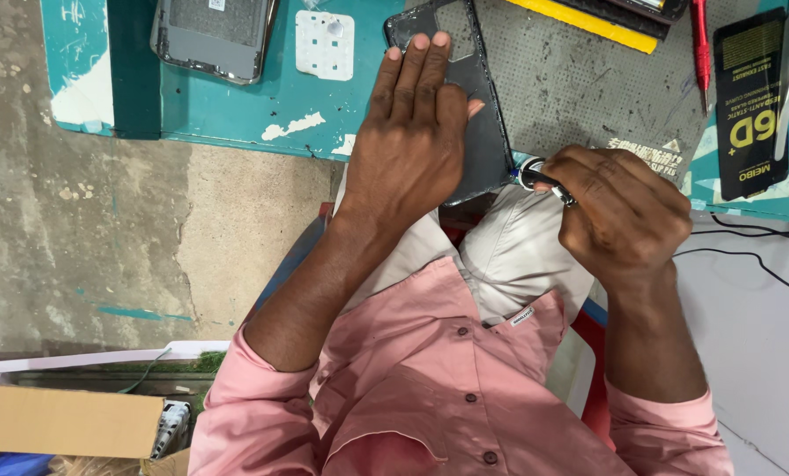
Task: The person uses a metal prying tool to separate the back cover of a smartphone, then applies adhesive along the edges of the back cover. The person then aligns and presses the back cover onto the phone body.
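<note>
My left hand (409,132) lies flat, fingers together, pressing down on a dark phone back cover (481,97) at the near edge of the teal workbench (227,110). My right hand (624,211) is closed around a small metal-tipped tool (535,176), whose tip touches the cover's lower right edge. The cover's near corner hangs slightly past the bench edge, above my lap.
A grey perforated work mat (580,79) lies under the cover. A second phone body (214,35) and a small white pad (325,44) sit at the back left. A black packet (749,101), red tool (701,48) and yellow strip (597,22) lie at the right. A cardboard box (68,423) stands on the floor.
</note>
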Demonstrator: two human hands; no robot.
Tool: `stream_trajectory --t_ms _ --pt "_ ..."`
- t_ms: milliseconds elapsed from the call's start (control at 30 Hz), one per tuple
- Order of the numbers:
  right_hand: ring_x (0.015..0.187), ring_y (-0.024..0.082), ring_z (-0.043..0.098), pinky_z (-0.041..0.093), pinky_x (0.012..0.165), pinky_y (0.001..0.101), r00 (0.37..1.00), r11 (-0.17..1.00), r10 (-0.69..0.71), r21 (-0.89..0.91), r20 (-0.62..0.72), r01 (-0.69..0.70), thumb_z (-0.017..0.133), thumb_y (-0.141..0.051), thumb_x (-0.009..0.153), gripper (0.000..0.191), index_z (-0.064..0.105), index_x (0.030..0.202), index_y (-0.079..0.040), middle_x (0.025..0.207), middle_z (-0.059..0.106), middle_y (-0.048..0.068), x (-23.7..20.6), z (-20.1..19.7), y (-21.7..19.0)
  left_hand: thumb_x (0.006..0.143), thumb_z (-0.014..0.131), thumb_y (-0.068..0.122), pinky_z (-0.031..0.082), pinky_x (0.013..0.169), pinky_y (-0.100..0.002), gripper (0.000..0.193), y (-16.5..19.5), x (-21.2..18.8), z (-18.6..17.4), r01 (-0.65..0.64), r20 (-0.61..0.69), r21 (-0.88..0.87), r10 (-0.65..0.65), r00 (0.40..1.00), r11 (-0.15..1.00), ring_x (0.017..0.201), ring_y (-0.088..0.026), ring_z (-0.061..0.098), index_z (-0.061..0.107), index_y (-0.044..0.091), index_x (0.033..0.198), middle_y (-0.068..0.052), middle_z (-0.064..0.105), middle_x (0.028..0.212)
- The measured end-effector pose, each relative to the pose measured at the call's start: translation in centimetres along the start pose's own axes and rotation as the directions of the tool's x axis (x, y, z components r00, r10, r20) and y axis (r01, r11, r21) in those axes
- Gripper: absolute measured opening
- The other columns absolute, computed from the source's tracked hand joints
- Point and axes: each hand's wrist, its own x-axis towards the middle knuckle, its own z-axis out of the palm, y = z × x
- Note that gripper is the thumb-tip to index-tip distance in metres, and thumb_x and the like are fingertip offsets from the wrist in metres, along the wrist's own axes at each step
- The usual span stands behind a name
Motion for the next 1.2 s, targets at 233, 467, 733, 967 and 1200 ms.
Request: stream_trajectory --t_ms 233,467,733,967,1200 --pt "0.079 0.026 0.074 0.059 0.070 0.0336 1.000 1.000 0.012 0.029 0.000 -0.012 0.062 0.025 0.073 0.027 0.072 0.089 0.006 0.085 0.074 0.014 -0.1 -0.4 -0.5 0.115 0.056 0.027 0.042 0.118 -0.057 0.035 0.0 0.0 -0.1 -0.010 -0.012 0.000 0.010 1.000 1.000 0.138 -0.044 0.055 0.061 -0.003 0.097 -0.035 0.060 0.139" --pt "0.079 0.027 0.073 0.059 0.069 0.0338 1.000 0.998 -0.004 0.059 0.000 0.004 0.065 0.023 0.072 0.026 0.072 0.091 0.007 0.086 0.074 0.015 -0.2 -0.1 -0.8 0.115 0.057 0.027 0.043 0.118 -0.057 0.035 0.1 0.0 -0.1 -0.007 -0.014 0.002 0.008 1.000 1.000 0.137 -0.044 0.056 0.061 -0.002 0.096 -0.035 0.060 0.138" --pt "0.084 0.026 0.074 0.060 0.071 0.0315 0.999 0.995 -0.004 0.098 0.038 0.000 0.064 0.022 0.077 0.028 0.073 0.098 0.006 0.095 0.075 0.014 -0.6 0.2 -0.7 0.115 0.056 0.028 0.042 0.118 -0.057 0.036 0.2 0.1 0.0 -0.005 -0.013 0.007 0.005 1.000 1.000 0.136 -0.044 0.056 0.061 -0.003 0.098 -0.036 0.060 0.138" --pt "0.080 0.029 0.073 0.060 0.069 0.0354 0.999 0.992 -0.037 0.125 0.020 0.034 0.063 0.021 0.067 0.028 0.071 0.090 0.008 0.086 0.073 0.016 0.4 0.2 -1.4 0.115 0.055 0.029 0.041 0.118 -0.057 0.037 0.2 0.1 0.2 -0.008 -0.016 0.020 0.008 1.000 1.000 0.137 -0.043 0.055 0.062 -0.003 0.098 -0.036 0.060 0.138" --pt "0.091 0.031 0.074 0.061 0.075 0.0343 0.998 0.981 -0.032 0.191 0.051 0.022 0.064 0.019 0.072 0.032 0.072 0.101 0.008 0.097 0.073 0.017 -0.5 0.6 -1.2 0.115 0.056 0.029 0.042 0.118 -0.057 0.038 0.3 0.3 0.2 -0.011 -0.023 0.021 0.012 1.000 1.000 0.136 -0.044 0.056 0.062 -0.003 0.097 -0.036 0.060 0.138"
